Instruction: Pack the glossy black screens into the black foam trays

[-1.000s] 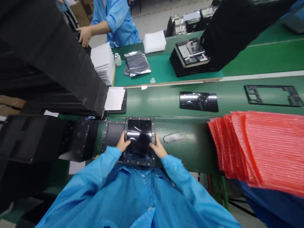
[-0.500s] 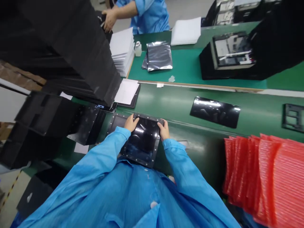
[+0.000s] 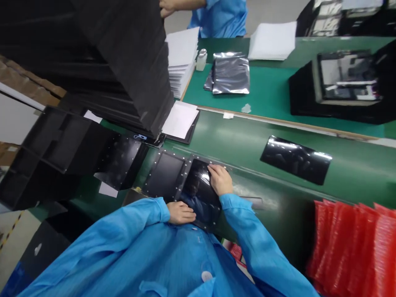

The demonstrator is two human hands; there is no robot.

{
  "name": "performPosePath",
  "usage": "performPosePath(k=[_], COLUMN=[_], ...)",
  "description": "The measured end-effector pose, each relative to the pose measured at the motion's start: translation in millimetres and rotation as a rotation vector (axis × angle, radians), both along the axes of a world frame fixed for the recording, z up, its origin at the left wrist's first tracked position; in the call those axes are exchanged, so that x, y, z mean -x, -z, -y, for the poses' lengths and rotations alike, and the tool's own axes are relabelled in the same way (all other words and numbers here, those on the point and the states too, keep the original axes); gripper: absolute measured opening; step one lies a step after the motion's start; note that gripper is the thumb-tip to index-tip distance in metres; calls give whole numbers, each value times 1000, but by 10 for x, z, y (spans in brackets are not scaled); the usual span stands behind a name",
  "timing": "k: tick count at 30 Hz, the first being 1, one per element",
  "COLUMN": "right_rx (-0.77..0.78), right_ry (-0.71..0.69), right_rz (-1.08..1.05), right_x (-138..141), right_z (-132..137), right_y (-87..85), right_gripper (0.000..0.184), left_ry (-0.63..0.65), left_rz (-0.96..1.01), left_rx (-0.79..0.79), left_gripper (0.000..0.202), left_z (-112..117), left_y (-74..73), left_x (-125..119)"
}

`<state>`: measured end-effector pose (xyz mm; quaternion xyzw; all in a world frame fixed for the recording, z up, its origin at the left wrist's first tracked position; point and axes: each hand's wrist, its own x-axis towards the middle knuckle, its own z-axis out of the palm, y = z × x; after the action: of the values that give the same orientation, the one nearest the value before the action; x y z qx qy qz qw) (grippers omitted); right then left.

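Note:
A glossy black screen panel (image 3: 199, 187) lies in a studded black tray at the near edge of the green conveyor (image 3: 247, 140), right in front of me. My left hand (image 3: 181, 213) rests at the panel's near left corner, fingers curled against its edge. My right hand (image 3: 219, 179) presses on the panel's far right corner with fingers bent down onto it. A second, empty studded tray (image 3: 165, 175) sits just left of the panel.
Another black panel (image 3: 295, 159) lies farther along the belt. Red bubble bags (image 3: 352, 243) are stacked at right. Black tray stacks (image 3: 123, 62) rise at left, with white sheets (image 3: 181, 53), silver bags (image 3: 230, 72) and a co-worker's blue sleeve (image 3: 219, 14) beyond.
My left hand has slid from the panel's far left corner down to its near left corner. My head has turned left, shifting the scene rightward.

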<state>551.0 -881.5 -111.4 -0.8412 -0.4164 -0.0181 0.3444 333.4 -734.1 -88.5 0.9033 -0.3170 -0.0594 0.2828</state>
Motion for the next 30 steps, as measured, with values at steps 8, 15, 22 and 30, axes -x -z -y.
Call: performPosePath(k=[8, 15, 22, 30], right_rx=[205, 129, 22, -333], right_ry=[50, 302, 397, 185], right_rz=[66, -104, -535, -1190], right_x=[82, 1075, 1626, 1572], right_z=[-181, -166, -35, -310], right_y=[-176, -575, -798, -872], right_gripper=[37, 33, 36, 60], left_ry=[30, -1080, -1471, -1070], left_rz=[30, -358, -570, -512], left_rx=[58, 12, 409, 569], left_gripper=[26, 54, 70, 37], left_z=[-28, -1187, -1465, -839], left_y=[-70, -54, -143, -703], left_x=[-37, 71, 70, 246])
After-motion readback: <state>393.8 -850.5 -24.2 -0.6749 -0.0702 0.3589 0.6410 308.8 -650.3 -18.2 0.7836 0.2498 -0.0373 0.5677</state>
